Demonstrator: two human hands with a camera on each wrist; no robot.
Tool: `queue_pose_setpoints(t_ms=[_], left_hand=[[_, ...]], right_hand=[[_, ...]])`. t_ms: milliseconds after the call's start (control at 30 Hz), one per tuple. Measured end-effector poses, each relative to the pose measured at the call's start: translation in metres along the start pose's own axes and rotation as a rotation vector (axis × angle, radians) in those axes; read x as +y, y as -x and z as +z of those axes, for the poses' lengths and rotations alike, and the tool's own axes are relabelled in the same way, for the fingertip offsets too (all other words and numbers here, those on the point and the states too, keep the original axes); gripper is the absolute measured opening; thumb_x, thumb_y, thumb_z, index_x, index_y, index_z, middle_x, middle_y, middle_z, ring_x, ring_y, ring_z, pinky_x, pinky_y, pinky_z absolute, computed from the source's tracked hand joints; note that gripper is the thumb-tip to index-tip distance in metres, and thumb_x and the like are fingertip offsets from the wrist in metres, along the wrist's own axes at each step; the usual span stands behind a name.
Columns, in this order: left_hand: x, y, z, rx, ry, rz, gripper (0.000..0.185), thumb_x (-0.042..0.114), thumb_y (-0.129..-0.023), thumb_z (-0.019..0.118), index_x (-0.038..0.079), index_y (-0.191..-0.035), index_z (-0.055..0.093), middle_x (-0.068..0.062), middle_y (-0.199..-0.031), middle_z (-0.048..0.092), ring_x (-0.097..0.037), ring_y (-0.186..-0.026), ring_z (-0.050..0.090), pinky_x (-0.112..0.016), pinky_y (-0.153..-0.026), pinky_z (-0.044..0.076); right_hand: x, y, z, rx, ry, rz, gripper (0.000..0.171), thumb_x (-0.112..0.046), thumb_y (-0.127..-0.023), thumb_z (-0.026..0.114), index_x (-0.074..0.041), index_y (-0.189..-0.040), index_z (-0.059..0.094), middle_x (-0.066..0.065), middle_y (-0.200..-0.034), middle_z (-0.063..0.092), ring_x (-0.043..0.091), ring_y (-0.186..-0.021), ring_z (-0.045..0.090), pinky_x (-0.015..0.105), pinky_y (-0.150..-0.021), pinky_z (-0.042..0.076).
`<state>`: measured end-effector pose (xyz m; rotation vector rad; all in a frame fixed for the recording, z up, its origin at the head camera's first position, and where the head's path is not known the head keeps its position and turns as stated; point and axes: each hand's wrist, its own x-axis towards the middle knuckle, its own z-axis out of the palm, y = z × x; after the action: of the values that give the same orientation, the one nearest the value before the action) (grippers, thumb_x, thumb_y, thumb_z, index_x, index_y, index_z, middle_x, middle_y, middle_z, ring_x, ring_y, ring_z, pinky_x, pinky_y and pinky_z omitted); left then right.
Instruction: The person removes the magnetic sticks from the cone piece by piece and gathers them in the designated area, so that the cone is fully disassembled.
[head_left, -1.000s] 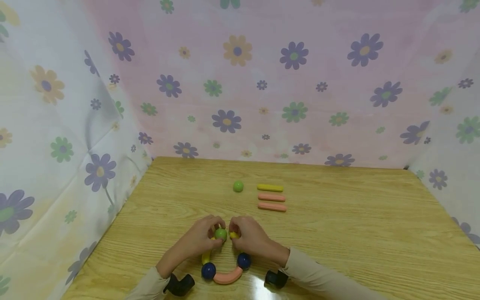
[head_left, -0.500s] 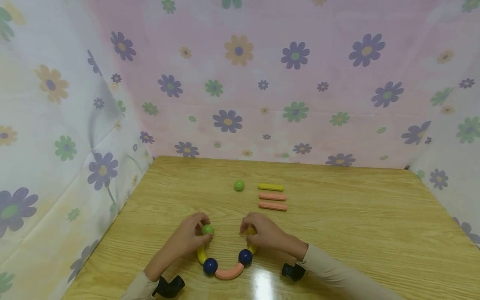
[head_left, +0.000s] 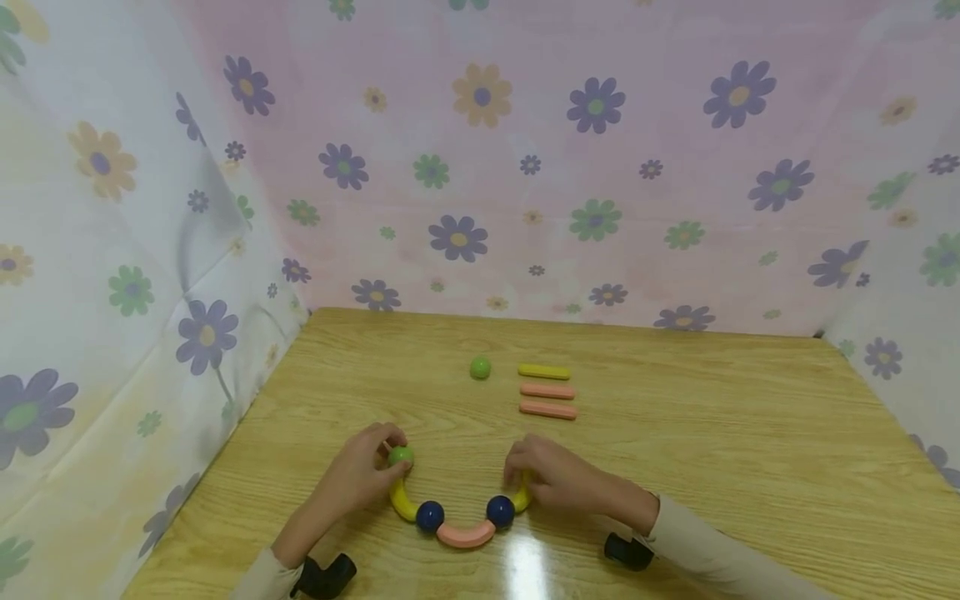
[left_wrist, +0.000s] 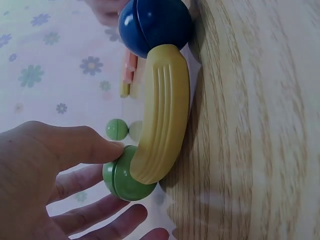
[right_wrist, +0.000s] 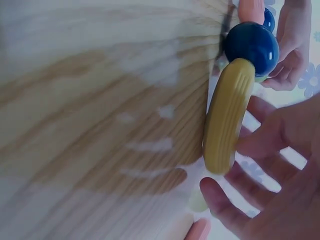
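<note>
A curved chain of magnetic building pieces lies on the table: a pink curved rod (head_left: 465,536) in the middle, a blue ball (head_left: 430,517) and another blue ball (head_left: 500,512) at its ends, then a yellow curved rod on each side. My left hand (head_left: 356,471) pinches the green ball (left_wrist: 127,175) that sits on the tip of the left yellow rod (left_wrist: 162,115). Thumb and fingers of my right hand (head_left: 562,475) hold the free end of the right yellow rod (right_wrist: 228,117); in the head view that hand partly hides it.
Beyond the hands lie a loose green ball (head_left: 481,367), a yellow straight rod (head_left: 544,372) and two pink straight rods, the nearer pink rod (head_left: 547,410) parallel to the other. A flowered cloth (head_left: 525,192) borders the wooden table (head_left: 712,400) at the back and sides.
Both hands have moved apart, left hand leftward and right hand rightward. The chain has spread from a nearly closed ring into a wide U, its yellow rods swung outward.
</note>
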<state>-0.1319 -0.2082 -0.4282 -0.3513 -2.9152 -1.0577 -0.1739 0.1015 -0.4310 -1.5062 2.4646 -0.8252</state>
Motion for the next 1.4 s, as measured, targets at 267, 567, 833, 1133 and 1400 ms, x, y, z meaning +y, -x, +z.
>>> queue_pose_setpoints(t_ms=[267,567,833,1133,1400], left_hand=[[0.005,0.004,0.001,0.050,-0.088,0.027,0.022,0.009,-0.079,0.076,0.017,-0.093,0.062,0.000,-0.098,0.057,-0.022,-0.094,0.057,-0.039,-0.076,0.050],[0.045,0.018,0.017,0.038,-0.231,0.343,0.025,0.016,-0.077,0.077,0.016,-0.099,0.065,0.004,-0.102,0.056,-0.013,-0.092,0.056,-0.030,-0.073,0.051],[0.073,0.033,0.041,-0.130,-0.303,0.534,0.026,0.035,-0.092,0.062,0.022,-0.113,0.065,0.006,-0.106,0.056,-0.009,-0.091,0.051,-0.024,-0.071,0.046],[0.069,0.033,0.048,-0.110,-0.381,0.610,0.026,0.031,-0.095,0.057,0.026,-0.120,0.063,0.008,-0.101,0.059,-0.010,-0.090,0.054,-0.025,-0.069,0.043],[0.065,0.031,0.049,-0.125,-0.348,0.529,0.028,0.033,-0.098,0.053,0.027,-0.124,0.060,0.015,-0.092,0.058,-0.002,-0.080,0.049,-0.026,-0.070,0.037]], right_hand=[[-0.004,0.020,-0.004,-0.045,-0.039,0.002,0.029,0.004,-0.078,0.065,-0.020,-0.094,0.066,-0.010,-0.098,0.058,0.008,-0.091,0.051,0.026,-0.078,0.046],[-0.004,0.034,0.004,0.087,0.015,-0.078,0.026,-0.002,-0.077,0.073,-0.020,-0.094,0.065,-0.010,-0.099,0.056,0.007,-0.095,0.050,0.026,-0.079,0.048],[-0.010,0.035,0.006,0.114,0.080,-0.157,0.025,-0.003,-0.075,0.076,-0.017,-0.093,0.065,-0.008,-0.096,0.057,0.006,-0.090,0.051,0.021,-0.076,0.048],[-0.016,0.037,0.009,0.106,0.101,-0.188,0.023,-0.006,-0.080,0.072,-0.018,-0.097,0.064,-0.009,-0.096,0.056,0.004,-0.084,0.048,0.015,-0.073,0.044],[-0.019,0.038,0.014,0.098,0.087,-0.093,0.025,-0.007,-0.077,0.071,-0.019,-0.097,0.064,-0.012,-0.093,0.056,0.002,-0.082,0.047,0.016,-0.069,0.044]])
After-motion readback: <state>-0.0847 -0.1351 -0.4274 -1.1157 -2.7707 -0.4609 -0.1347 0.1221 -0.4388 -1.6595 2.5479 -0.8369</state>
